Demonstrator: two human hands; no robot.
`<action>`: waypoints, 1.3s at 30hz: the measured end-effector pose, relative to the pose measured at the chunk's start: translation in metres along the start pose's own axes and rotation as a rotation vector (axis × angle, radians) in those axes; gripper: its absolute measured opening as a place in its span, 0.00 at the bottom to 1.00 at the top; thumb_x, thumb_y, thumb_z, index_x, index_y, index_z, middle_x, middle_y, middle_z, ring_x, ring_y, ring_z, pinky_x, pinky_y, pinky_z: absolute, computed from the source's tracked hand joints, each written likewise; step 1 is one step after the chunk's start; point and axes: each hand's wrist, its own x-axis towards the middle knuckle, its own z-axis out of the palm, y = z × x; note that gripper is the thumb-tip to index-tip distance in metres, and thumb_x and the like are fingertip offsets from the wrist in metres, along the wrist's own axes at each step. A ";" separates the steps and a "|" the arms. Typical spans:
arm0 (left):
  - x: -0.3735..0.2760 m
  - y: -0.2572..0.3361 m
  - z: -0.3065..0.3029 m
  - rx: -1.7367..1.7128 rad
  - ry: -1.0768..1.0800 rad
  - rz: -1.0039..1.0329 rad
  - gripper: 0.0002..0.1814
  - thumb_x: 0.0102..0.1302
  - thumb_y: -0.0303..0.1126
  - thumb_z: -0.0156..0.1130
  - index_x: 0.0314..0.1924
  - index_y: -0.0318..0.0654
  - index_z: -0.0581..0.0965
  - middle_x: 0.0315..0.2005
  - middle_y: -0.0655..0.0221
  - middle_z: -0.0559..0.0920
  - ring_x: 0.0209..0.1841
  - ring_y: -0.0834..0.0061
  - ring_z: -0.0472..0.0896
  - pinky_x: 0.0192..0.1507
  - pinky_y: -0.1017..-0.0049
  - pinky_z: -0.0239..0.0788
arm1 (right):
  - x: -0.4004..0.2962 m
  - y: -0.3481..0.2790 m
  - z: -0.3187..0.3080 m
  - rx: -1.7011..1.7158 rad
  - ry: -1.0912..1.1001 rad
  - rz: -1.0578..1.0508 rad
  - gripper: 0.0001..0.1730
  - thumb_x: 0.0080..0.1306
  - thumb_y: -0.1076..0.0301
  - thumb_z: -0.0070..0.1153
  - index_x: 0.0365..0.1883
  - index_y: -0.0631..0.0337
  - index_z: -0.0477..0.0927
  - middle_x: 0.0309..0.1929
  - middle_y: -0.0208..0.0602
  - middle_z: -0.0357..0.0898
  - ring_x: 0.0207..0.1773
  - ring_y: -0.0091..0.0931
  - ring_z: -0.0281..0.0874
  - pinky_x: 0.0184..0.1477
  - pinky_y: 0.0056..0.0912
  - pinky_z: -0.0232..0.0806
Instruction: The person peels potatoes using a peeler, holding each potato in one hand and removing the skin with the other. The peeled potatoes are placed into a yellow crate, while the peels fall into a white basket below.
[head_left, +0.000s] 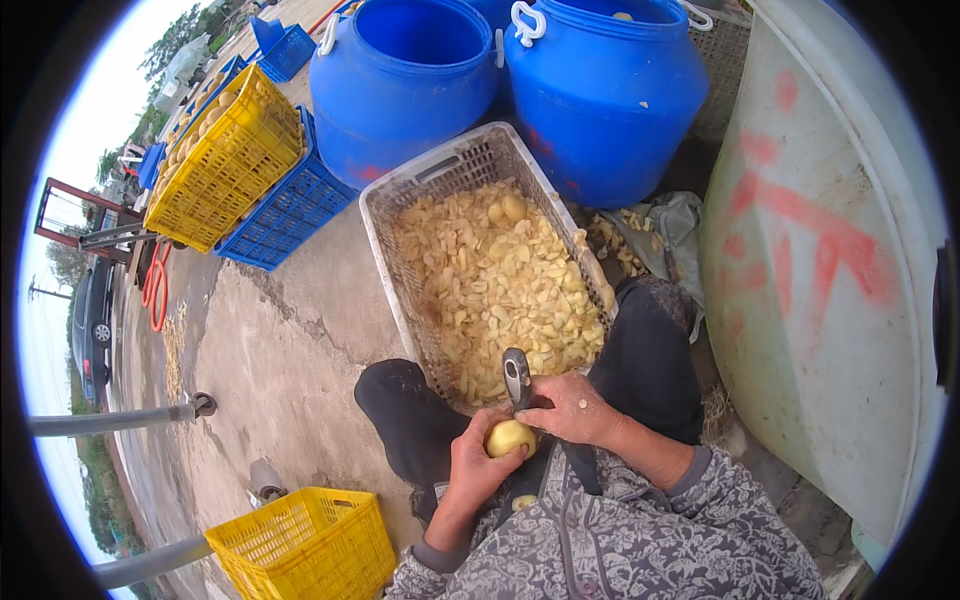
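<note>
My left hand (480, 457) holds a peeled, pale yellow potato (511, 439) low over my lap. In my right hand (570, 407) is a peeler (517, 375) with a dark handle, its looped end pointing away from me and its other end down by the potato. A second pale piece (524, 502) lies in my lap, partly hidden. Just beyond my knees a dirty white plastic crate (390, 289) stands tilted in the view, holding a thick layer of peelings (495, 277) with a few whole peeled potatoes (513, 208) at its far end.
Two blue plastic barrels (405, 97) (607, 105) stand behind the crate. At the left, a yellow crate (225, 165) of potatoes rests on a blue crate (289, 210). Another yellow crate (315, 547) is at the lower left, near metal poles (120, 421). A large pale tank (817, 225) fills the right.
</note>
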 end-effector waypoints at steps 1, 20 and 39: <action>-0.001 -0.005 -0.001 0.065 -0.016 0.059 0.19 0.49 0.25 0.66 0.41 0.33 0.70 0.45 0.62 0.73 0.53 0.75 0.71 0.52 0.76 0.62 | 0.000 -0.003 -0.003 0.006 0.030 0.010 0.12 0.52 0.65 0.59 0.29 0.65 0.77 0.24 0.43 0.78 0.29 0.31 0.78 0.32 0.32 0.67; -0.010 0.021 -0.005 -1.470 -0.229 -0.035 0.24 0.66 0.41 0.51 0.61 0.54 0.59 0.59 0.45 0.60 0.59 0.42 0.63 0.53 0.60 0.67 | 0.001 0.010 -0.056 1.308 0.129 0.014 0.16 0.52 0.70 0.64 0.38 0.61 0.75 0.28 0.27 0.76 0.22 0.16 0.71 0.23 0.17 0.64; -0.002 0.003 0.008 -1.011 0.064 -0.121 0.27 0.43 0.24 0.59 0.45 0.46 0.62 0.40 0.62 0.73 0.39 0.66 0.74 0.38 0.71 0.66 | 0.016 -0.006 -0.006 0.942 0.012 0.309 0.09 0.51 0.70 0.63 0.26 0.66 0.77 0.17 0.30 0.74 0.14 0.18 0.67 0.17 0.16 0.60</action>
